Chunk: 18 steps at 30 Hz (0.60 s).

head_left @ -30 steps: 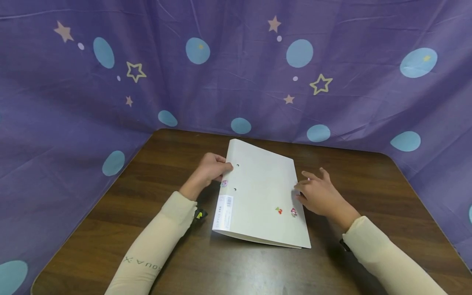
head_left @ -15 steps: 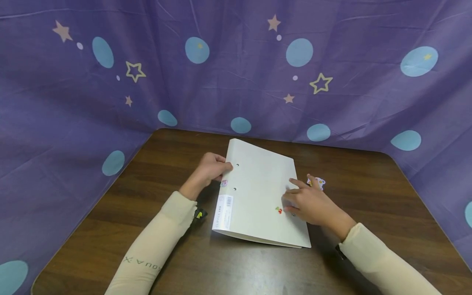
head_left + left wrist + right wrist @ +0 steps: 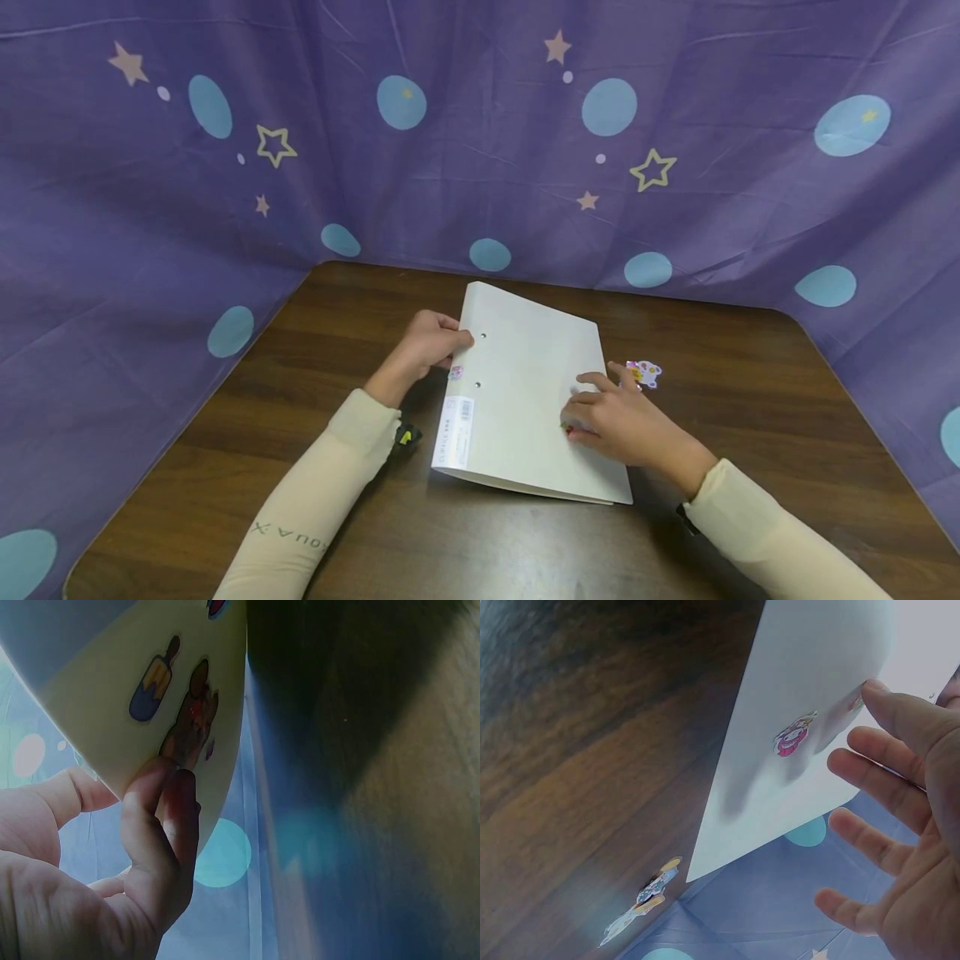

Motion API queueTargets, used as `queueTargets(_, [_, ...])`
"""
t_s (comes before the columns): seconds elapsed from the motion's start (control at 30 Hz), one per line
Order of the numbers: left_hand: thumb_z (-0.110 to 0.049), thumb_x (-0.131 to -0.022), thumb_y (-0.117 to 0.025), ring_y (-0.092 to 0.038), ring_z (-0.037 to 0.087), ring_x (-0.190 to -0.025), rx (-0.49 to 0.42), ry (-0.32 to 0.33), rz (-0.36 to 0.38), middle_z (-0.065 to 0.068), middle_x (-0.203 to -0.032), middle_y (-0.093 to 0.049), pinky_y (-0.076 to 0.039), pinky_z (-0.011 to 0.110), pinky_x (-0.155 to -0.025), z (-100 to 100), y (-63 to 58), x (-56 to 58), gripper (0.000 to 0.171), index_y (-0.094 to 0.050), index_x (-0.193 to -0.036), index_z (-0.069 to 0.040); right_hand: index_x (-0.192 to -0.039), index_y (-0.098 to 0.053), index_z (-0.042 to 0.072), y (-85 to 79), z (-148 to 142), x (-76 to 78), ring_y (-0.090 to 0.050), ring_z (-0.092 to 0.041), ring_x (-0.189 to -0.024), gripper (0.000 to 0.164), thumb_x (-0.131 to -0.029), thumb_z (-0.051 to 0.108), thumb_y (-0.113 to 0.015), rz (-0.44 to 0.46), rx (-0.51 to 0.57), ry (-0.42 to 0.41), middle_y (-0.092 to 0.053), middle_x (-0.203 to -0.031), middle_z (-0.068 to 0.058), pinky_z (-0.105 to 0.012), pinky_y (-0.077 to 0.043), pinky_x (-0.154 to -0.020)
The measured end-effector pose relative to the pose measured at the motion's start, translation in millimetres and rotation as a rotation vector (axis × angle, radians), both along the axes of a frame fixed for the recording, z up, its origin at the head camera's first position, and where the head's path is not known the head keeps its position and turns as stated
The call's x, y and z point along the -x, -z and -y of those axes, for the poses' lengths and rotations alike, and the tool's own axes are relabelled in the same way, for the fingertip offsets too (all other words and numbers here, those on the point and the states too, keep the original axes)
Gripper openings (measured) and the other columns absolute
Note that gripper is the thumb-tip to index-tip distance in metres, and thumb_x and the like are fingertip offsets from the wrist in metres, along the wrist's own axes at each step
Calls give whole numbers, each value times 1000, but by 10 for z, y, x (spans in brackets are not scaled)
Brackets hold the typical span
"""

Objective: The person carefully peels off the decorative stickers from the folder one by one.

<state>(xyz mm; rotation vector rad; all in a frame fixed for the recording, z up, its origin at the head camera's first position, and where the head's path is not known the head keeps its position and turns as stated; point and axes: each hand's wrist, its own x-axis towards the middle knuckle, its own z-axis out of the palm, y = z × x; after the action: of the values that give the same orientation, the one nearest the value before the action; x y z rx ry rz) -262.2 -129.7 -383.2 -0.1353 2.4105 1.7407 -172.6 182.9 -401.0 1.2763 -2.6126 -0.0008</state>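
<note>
**Grip on a white folder (image 3: pixel 525 358) at the spine**

Pinches the folder's spine side in the left hand (image 3: pixel 435 340), with the thumb on the cover and bent fingers against the underside. Holds the right hand (image 3: pixel 630 423) relaxed and spread over the cover's right half, with nothing visibly in grasp and with the thumb tip at a small sticker (image 3: pixel 856 704); cannot tell whether touching. Sets the folder at mid-table (image 3: pixel 720 375), spine to the left, long axis running from near to far, near end slightly gaping. Shows rivets (image 3: pixel 483 336) and a printed label (image 3: pixel 453 433) in the head view only; a popsicle sticker (image 3: pixel 151 688) on the underside in the left wrist view only; a pink-and-white sticker (image 3: pixel 792 737), hidden by the hand from above, in the right wrist view only.
</note>
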Motion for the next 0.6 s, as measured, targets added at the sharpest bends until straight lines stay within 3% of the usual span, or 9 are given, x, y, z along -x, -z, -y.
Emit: queueTargets(0.6, [-5,-84,-71,-67,22,-71,-10,0,4,19,-96,-65,-61,32,-58,-2,-4,1,30,-68,-109,10,-98,-75,24,38,46,36,-58,-27,-115,15,-86,24,-84,15,-8,-47,-74,-101,8,-68,-39,-100])
